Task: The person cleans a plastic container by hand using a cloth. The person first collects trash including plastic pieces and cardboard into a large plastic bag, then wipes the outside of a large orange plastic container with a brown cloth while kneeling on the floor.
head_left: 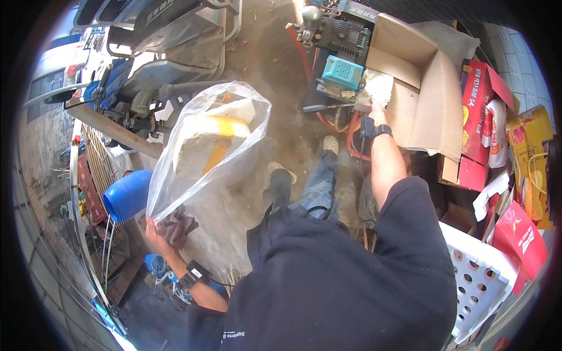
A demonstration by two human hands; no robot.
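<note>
The clear bag was clamped by its edge in the left hand, its long axis slanted forward-right. Beside the left edge of the open carton, a white piece was met just ahead by the nearer right hand; that grip's closure could not be told.

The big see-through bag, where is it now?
In the head view, the see-through bag is left of centre, its lower end gripped in the person's left hand, just right of the blue barrel.
</note>
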